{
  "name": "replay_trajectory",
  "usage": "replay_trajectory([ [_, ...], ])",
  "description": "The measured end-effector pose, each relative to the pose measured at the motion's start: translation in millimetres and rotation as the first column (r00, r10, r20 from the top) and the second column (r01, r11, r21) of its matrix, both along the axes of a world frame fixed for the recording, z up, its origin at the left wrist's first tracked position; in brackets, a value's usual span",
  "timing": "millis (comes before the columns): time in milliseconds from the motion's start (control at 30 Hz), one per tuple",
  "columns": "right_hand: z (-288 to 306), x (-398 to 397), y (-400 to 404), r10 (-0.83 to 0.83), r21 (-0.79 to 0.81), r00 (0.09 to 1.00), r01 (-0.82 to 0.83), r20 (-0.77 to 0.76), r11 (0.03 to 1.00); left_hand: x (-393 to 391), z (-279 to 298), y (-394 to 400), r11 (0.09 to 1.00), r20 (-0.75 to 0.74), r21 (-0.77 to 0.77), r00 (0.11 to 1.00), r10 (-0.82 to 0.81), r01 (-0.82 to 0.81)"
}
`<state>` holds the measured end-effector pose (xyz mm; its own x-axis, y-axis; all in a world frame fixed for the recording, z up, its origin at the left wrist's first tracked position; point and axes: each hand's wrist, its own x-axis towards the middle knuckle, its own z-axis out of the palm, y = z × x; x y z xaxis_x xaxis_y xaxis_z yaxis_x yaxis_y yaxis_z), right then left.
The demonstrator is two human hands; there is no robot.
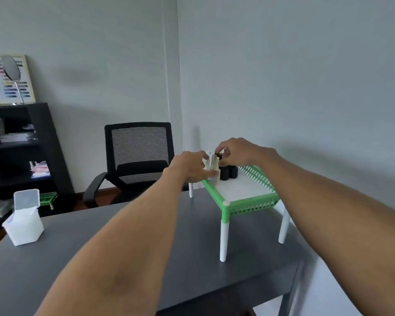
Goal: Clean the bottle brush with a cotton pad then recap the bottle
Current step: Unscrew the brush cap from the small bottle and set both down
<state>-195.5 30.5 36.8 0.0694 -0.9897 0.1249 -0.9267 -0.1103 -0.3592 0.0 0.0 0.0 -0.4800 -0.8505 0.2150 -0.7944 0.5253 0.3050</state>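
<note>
A small green rack [249,205] on white legs stands on the grey desk [128,245]. Several small bottles stand at its far left corner: two black ones [229,172] and a pale clear one [214,165]. My left hand [188,168] reaches to the rack's corner, its fingers beside the clear bottle. My right hand [234,152] hovers above the bottles with its fingertips closed on a black cap [219,155]. Whether the left hand grips the clear bottle is hidden. A white box of cotton pads [24,221] with its lid up sits at the desk's left edge.
A black mesh office chair [135,156] stands behind the desk. A dark shelf unit [21,156] with a mirror and a colour chart on top fills the left. The wall runs close behind and to the right of the rack.
</note>
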Motion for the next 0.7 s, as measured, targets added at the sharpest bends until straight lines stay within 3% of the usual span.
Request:
replay_trajectory([
  [133, -13.7, 2.0, -7.4, 0.017, -0.030, 0.996, -0.014, 0.092, 0.999, -0.2, -9.9, -8.8, 0.999, -0.080, -0.035, 0.997, 0.013, -0.016],
  [300, -19.4, 1.1, -14.7, 0.050, -0.083, 0.982, -0.035, 0.180, 0.996, 2.7, -19.1, -18.3, 0.997, -0.190, 0.062, 0.982, -0.025, 0.037],
  [700, 44.3, 24.6, 6.5, 0.162, -0.099, 0.924, -0.136, 0.347, 0.986, 36.9, 0.5, -6.4, 0.985, -0.467, 0.114, 0.882, -0.065, 0.133],
])
